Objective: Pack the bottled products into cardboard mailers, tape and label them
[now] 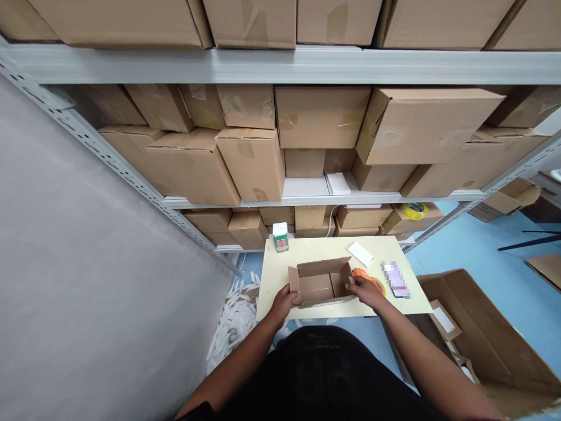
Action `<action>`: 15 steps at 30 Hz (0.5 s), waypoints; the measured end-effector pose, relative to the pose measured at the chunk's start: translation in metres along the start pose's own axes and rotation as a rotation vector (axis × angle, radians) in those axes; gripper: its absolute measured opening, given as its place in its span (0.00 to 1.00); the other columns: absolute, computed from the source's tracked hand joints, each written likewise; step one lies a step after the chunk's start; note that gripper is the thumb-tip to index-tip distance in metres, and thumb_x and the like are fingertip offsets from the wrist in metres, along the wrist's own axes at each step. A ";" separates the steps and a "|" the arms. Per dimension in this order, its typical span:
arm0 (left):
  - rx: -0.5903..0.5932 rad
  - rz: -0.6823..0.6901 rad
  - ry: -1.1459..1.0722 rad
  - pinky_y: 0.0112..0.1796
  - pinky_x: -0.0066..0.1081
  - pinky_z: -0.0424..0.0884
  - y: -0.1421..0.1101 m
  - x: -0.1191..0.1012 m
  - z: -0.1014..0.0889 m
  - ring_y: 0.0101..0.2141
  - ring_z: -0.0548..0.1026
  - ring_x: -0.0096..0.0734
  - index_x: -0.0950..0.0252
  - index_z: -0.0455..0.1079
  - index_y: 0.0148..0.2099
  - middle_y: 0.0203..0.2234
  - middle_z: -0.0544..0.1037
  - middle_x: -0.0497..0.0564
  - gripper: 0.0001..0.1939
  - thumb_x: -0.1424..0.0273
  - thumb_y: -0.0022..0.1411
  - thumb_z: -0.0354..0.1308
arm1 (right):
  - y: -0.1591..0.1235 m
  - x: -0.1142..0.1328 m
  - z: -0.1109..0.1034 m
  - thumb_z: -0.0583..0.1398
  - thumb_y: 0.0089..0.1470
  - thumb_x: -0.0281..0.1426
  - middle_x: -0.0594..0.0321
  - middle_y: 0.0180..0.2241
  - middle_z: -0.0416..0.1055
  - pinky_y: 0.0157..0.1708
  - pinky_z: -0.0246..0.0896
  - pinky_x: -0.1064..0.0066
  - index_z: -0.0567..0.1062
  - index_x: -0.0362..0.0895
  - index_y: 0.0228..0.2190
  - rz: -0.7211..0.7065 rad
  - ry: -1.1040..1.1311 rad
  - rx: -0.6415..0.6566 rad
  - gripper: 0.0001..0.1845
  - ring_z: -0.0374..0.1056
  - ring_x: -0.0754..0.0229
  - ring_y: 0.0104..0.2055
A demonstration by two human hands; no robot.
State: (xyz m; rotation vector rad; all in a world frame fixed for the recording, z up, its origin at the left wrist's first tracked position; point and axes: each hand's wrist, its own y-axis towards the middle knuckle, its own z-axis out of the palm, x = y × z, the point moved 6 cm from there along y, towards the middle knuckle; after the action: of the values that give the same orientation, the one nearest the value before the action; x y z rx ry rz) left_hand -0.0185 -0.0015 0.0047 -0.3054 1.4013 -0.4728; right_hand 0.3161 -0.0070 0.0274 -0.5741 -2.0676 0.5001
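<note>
A small open cardboard box (322,268) sits on a pale yellow tabletop (280,275), its top flaps standing up. My left hand (283,304) is closed on the box's left end, near the upright flap. At the right end, my right hand (364,291) pinches the cardboard edge. Partly hidden behind that hand are an orange tape dispenser (362,273) and a yellow tape roll (378,285). The inside of the box shows only bare brown cardboard.
A green and white carton (280,238), a white flat box (360,254) and a blurred-out phone-like item (395,279) lie on the table. Metal shelving (280,65) full of cartons rises behind. A large open carton (486,333) stands right; white scraps (234,318) cover the left floor.
</note>
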 end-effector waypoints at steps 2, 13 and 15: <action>0.018 0.016 -0.084 0.46 0.40 0.76 -0.004 0.005 0.007 0.44 0.81 0.46 0.65 0.74 0.53 0.44 0.83 0.57 0.28 0.61 0.51 0.65 | 0.007 -0.003 -0.004 0.63 0.50 0.45 0.58 0.36 0.78 0.37 0.66 0.67 0.78 0.47 0.41 0.008 0.003 0.024 0.19 0.74 0.53 0.40; -0.532 0.121 -0.112 0.49 0.40 0.75 -0.034 0.040 0.052 0.48 0.80 0.48 0.66 0.76 0.47 0.43 0.83 0.58 0.24 0.56 0.51 0.65 | 0.042 -0.035 -0.020 0.64 0.43 0.40 0.60 0.35 0.79 0.39 0.68 0.65 0.78 0.47 0.35 -0.068 0.468 0.264 0.16 0.74 0.50 0.42; -0.577 0.116 -0.176 0.49 0.40 0.75 -0.044 0.043 0.066 0.48 0.81 0.47 0.66 0.76 0.47 0.43 0.84 0.58 0.24 0.57 0.50 0.65 | 0.047 -0.034 -0.022 0.66 0.42 0.39 0.59 0.39 0.80 0.41 0.69 0.65 0.78 0.47 0.37 -0.074 0.533 0.374 0.18 0.74 0.49 0.46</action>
State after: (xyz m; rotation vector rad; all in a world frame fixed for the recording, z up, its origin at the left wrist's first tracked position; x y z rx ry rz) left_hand 0.0447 -0.0656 -0.0012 -0.7094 1.3521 0.0658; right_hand 0.3608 0.0146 -0.0094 -0.3562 -1.4396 0.5983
